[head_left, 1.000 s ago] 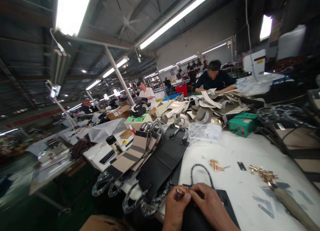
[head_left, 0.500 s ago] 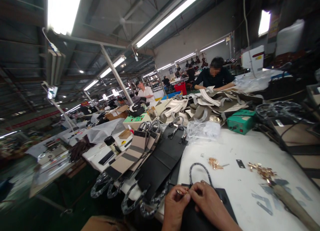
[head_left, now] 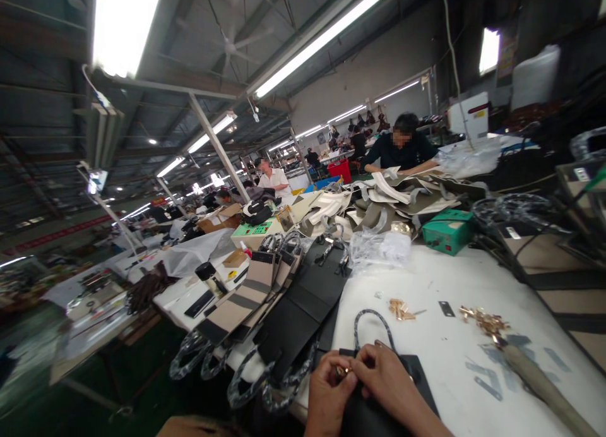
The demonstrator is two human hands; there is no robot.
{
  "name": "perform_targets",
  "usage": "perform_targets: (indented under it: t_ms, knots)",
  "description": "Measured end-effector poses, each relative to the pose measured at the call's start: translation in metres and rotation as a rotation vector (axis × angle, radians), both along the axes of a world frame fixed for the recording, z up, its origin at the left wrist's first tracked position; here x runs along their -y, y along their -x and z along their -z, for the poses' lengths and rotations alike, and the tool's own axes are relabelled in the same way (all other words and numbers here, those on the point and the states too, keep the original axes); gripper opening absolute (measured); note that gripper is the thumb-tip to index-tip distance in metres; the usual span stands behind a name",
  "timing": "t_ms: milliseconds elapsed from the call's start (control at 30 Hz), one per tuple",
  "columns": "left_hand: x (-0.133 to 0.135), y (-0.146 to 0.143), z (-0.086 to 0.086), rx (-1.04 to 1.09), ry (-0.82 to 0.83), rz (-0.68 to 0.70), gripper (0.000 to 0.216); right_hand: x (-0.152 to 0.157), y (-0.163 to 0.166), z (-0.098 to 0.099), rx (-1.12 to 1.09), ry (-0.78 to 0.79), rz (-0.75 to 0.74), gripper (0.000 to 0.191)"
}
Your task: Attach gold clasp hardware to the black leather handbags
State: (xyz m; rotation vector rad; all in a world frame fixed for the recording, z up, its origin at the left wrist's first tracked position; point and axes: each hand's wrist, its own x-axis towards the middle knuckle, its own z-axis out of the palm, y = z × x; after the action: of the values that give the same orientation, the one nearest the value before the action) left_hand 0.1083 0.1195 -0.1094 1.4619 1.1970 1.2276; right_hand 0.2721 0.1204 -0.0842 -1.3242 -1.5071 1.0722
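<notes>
Both hands meet low in the middle of the head view, over a black bag panel (head_left: 419, 371) with a plastic-wrapped handle (head_left: 374, 314) looping up behind them. A small gold metal fitting (head_left: 341, 371) shows between the curled fingers of my left hand (head_left: 327, 393). My right hand (head_left: 386, 377) is pinched closed, its fingertips against those of my left; what lies in that pinch is hidden. To the right on the white tabletop (head_left: 426, 279) are a heap of gold fittings (head_left: 485, 321), some thin gold pieces (head_left: 401, 310) and a small black plate (head_left: 445, 308).
A thick-handled tool (head_left: 544, 380) and grey strips (head_left: 487, 386) lie at the right. Black and beige bag pieces (head_left: 303, 317) with wrapped handles overlap on the left. Behind are a green box (head_left: 447, 232), clear plastic (head_left: 381, 251), heaped cut strips (head_left: 392, 197) and a seated person (head_left: 402, 149).
The view has shifted slightly, so the table things sit a little further left. Both hands stay together at the same spot, and more of the gold fitting shows between the left fingers.
</notes>
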Motion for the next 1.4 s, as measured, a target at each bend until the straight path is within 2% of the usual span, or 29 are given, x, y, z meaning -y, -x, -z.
perform_targets:
  t_ms: [167, 333, 633, 833, 967, 1200, 1400]
  knots:
    - [0.003, -0.005, -0.007, -0.035, -0.02, -0.075, 0.035, -0.001, 0.004, 0.0, 0.034, 0.025, 0.045, 0.026]
    - [0.003, -0.003, -0.012, -0.063, 0.007, -0.017, 0.031, -0.002, 0.002, 0.0, -0.025, 0.089, 0.047, 0.021]
    - [0.002, -0.001, -0.003, -0.088, 0.024, -0.094, 0.029, -0.001, 0.002, 0.003, -0.047, 0.127, 0.018, 0.023]
    - [0.004, 0.001, 0.001, -0.105, -0.004, -0.051, 0.023, -0.002, 0.001, 0.004, -0.037, 0.116, 0.016, 0.026]
    - [0.005, 0.001, 0.002, -0.105, 0.0, -0.076, 0.023, -0.004, 0.002, 0.003, -0.025, 0.158, 0.028, 0.023]
    - [0.005, 0.0, -0.005, -0.143, 0.029, -0.091, 0.027, -0.007, 0.003, 0.004, -0.012, 0.182, 0.027, 0.021]
    - [0.008, -0.004, -0.012, -0.117, 0.06, -0.118, 0.02, -0.002, -0.003, -0.003, -0.029, 0.153, -0.021, 0.031]
